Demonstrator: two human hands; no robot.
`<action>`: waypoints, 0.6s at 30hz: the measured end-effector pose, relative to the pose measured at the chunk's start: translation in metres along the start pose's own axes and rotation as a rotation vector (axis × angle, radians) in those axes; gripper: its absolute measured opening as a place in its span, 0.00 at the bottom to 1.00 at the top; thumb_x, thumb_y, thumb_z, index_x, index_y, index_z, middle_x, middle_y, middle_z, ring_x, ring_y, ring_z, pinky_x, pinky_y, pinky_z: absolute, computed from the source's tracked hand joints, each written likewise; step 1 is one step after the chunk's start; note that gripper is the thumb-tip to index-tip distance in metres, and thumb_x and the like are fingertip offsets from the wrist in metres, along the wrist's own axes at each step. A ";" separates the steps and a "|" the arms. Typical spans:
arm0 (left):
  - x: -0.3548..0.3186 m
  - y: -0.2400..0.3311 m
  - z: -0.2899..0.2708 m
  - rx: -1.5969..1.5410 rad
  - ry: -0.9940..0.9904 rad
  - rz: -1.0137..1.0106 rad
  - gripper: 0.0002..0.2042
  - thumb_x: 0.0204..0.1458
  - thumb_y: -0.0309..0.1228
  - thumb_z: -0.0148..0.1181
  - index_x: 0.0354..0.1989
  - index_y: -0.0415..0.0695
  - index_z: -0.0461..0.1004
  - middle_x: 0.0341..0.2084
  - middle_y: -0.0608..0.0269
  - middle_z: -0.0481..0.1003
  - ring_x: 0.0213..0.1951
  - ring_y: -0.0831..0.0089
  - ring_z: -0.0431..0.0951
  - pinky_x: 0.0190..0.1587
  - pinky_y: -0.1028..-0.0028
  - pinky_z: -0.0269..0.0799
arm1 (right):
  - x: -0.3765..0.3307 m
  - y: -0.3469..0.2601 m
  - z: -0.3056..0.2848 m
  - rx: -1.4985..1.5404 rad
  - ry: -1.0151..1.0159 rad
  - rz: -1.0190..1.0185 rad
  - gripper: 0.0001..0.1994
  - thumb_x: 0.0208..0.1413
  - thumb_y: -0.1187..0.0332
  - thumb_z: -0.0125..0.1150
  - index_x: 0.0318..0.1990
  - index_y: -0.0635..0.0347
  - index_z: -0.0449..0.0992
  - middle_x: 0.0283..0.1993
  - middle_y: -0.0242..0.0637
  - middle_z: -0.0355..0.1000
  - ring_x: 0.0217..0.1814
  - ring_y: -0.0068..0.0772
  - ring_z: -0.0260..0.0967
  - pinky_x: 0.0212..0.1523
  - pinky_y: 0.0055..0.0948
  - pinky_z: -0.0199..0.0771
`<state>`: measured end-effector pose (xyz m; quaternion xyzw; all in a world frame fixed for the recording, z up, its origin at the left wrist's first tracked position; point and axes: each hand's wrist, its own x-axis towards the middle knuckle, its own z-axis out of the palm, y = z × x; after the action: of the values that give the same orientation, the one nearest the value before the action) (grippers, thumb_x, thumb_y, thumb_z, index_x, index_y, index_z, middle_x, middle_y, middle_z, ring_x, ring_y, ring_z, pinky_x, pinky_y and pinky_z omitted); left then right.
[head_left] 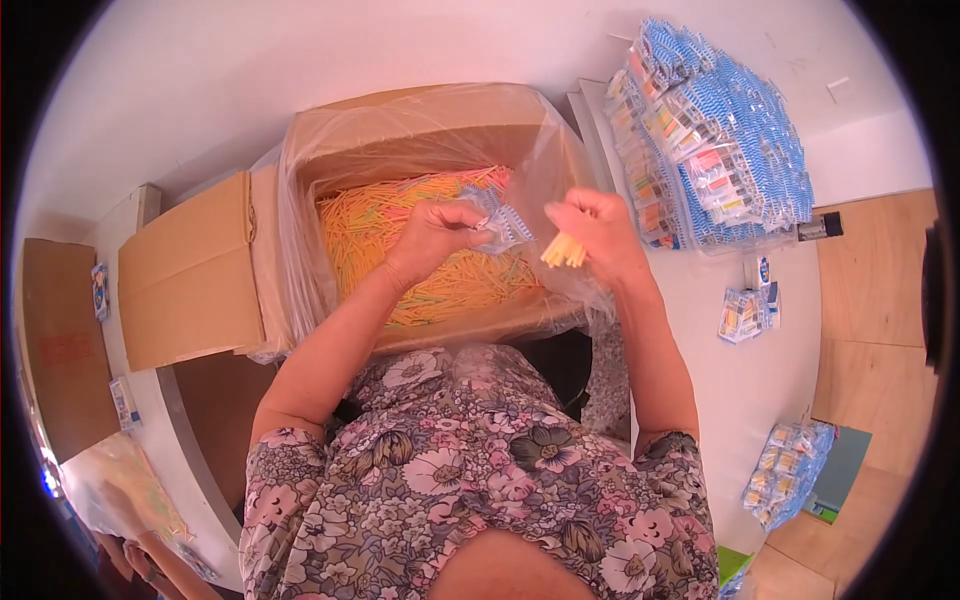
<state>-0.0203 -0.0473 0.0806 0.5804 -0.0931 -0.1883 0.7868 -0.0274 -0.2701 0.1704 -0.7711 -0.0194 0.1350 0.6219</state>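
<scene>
Over a large open cardboard box (pixel 400 100) lined with clear plastic, my left hand (pixel 440 235) pinches a small clear plastic bag (pixel 508 232) with a blue-and-white striped edge. To its right, my right hand (pixel 603 238) is closed around a short bundle of thin yellow sticks (pixel 564 251), their ends pointing down and toward me. The bag and the bundle are close together but apart. Below both hands, the box holds a thick layer of loose thin sticks (pixel 400 280), mostly yellow and orange, with some pink and green.
A tall heap of filled packets (pixel 710 140) in a clear tub stands at the right. Several packets (pixel 743 315) lie nearer on the white table (pixel 700 380), and more packets (pixel 785 470) sit by its right edge. A cardboard flap (pixel 190 270) sticks out left. Another person's arm (pixel 165 565) shows lower left.
</scene>
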 end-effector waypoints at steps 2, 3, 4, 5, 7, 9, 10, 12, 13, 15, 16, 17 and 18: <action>0.002 -0.003 -0.001 0.048 -0.034 0.050 0.07 0.44 0.16 0.62 0.32 0.36 0.79 0.33 0.64 0.76 0.35 0.78 0.75 0.41 0.79 0.72 | 0.006 -0.021 0.012 -0.030 0.023 -0.014 0.14 0.51 0.67 0.61 0.16 0.56 0.67 0.16 0.21 0.59 0.20 0.10 0.56 0.19 0.19 0.54; 0.002 -0.003 0.000 0.046 -0.035 0.049 0.07 0.44 0.16 0.62 0.32 0.36 0.79 0.33 0.64 0.76 0.35 0.78 0.75 0.41 0.79 0.72 | 0.010 -0.025 0.016 -0.059 0.043 -0.030 0.15 0.50 0.67 0.62 0.15 0.56 0.66 0.16 0.20 0.57 0.20 0.10 0.53 0.19 0.19 0.52; 0.002 -0.001 0.001 0.048 -0.064 0.056 0.07 0.43 0.16 0.62 0.32 0.36 0.79 0.33 0.63 0.76 0.36 0.77 0.75 0.41 0.78 0.72 | 0.013 -0.023 0.016 -0.060 0.043 -0.029 0.15 0.50 0.67 0.62 0.15 0.56 0.66 0.16 0.20 0.57 0.20 0.10 0.53 0.19 0.19 0.52; 0.003 0.001 0.002 0.050 -0.091 0.065 0.07 0.43 0.16 0.62 0.32 0.37 0.79 0.34 0.63 0.76 0.37 0.77 0.75 0.42 0.78 0.72 | 0.017 -0.021 0.016 -0.135 0.057 -0.071 0.15 0.50 0.67 0.62 0.15 0.57 0.65 0.16 0.20 0.57 0.20 0.10 0.53 0.18 0.19 0.51; 0.004 0.003 0.002 0.033 -0.111 0.062 0.07 0.43 0.15 0.61 0.32 0.37 0.79 0.34 0.62 0.76 0.37 0.77 0.75 0.43 0.77 0.72 | 0.022 -0.021 0.017 -0.213 0.072 -0.114 0.16 0.50 0.67 0.62 0.15 0.58 0.65 0.16 0.19 0.56 0.20 0.10 0.52 0.18 0.20 0.50; 0.004 0.002 0.002 0.015 -0.126 0.056 0.07 0.43 0.15 0.61 0.32 0.37 0.79 0.34 0.62 0.76 0.37 0.77 0.75 0.43 0.77 0.72 | 0.024 -0.022 0.020 -0.404 0.074 -0.150 0.17 0.50 0.66 0.61 0.16 0.62 0.63 0.15 0.25 0.54 0.20 0.12 0.51 0.19 0.23 0.52; 0.005 -0.001 0.001 0.026 -0.131 0.058 0.07 0.44 0.16 0.61 0.32 0.37 0.79 0.34 0.62 0.76 0.37 0.77 0.75 0.43 0.77 0.72 | 0.025 -0.024 0.024 -0.406 0.072 -0.149 0.17 0.50 0.66 0.61 0.16 0.62 0.63 0.15 0.25 0.54 0.20 0.12 0.51 0.19 0.23 0.52; 0.005 -0.007 0.000 0.035 -0.137 0.059 0.07 0.44 0.16 0.61 0.32 0.37 0.79 0.35 0.63 0.77 0.37 0.77 0.75 0.44 0.77 0.72 | 0.024 -0.030 0.033 -0.584 0.094 -0.244 0.16 0.51 0.64 0.59 0.19 0.66 0.64 0.15 0.33 0.57 0.20 0.16 0.55 0.21 0.27 0.56; 0.006 -0.011 -0.001 0.044 -0.130 0.062 0.07 0.45 0.16 0.60 0.34 0.37 0.79 0.35 0.63 0.77 0.38 0.77 0.75 0.44 0.77 0.72 | 0.024 -0.032 0.038 -0.584 0.094 -0.243 0.16 0.51 0.64 0.59 0.19 0.66 0.64 0.15 0.33 0.57 0.20 0.16 0.55 0.21 0.27 0.56; 0.006 -0.010 -0.001 0.056 -0.127 0.063 0.08 0.46 0.17 0.60 0.35 0.38 0.79 0.35 0.63 0.77 0.38 0.77 0.75 0.45 0.76 0.72 | 0.026 -0.035 0.044 -0.775 0.073 -0.332 0.16 0.54 0.62 0.57 0.22 0.66 0.67 0.17 0.40 0.59 0.22 0.19 0.58 0.23 0.29 0.58; 0.005 -0.008 0.000 0.031 -0.119 0.005 0.08 0.48 0.18 0.59 0.37 0.38 0.78 0.36 0.64 0.78 0.39 0.78 0.75 0.45 0.76 0.72 | 0.024 -0.037 0.045 -0.773 0.075 -0.331 0.16 0.54 0.62 0.57 0.22 0.66 0.67 0.17 0.40 0.59 0.22 0.19 0.58 0.23 0.29 0.58; 0.003 -0.006 -0.001 0.007 -0.105 -0.052 0.08 0.50 0.20 0.58 0.39 0.38 0.78 0.36 0.64 0.78 0.40 0.78 0.75 0.46 0.76 0.71 | 0.022 -0.040 0.047 -0.716 0.071 -0.309 0.15 0.54 0.61 0.57 0.25 0.66 0.69 0.18 0.40 0.62 0.23 0.20 0.59 0.24 0.29 0.60; 0.003 -0.003 0.000 0.009 -0.100 -0.054 0.08 0.50 0.20 0.58 0.39 0.38 0.78 0.36 0.64 0.78 0.40 0.78 0.75 0.46 0.76 0.71 | 0.021 -0.042 0.048 -0.659 0.066 -0.286 0.15 0.55 0.60 0.56 0.28 0.65 0.70 0.19 0.40 0.64 0.23 0.22 0.61 0.26 0.29 0.61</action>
<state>-0.0185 -0.0490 0.0777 0.5762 -0.1178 -0.2378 0.7731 -0.0126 -0.2106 0.1982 -0.9236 -0.1494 0.0080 0.3530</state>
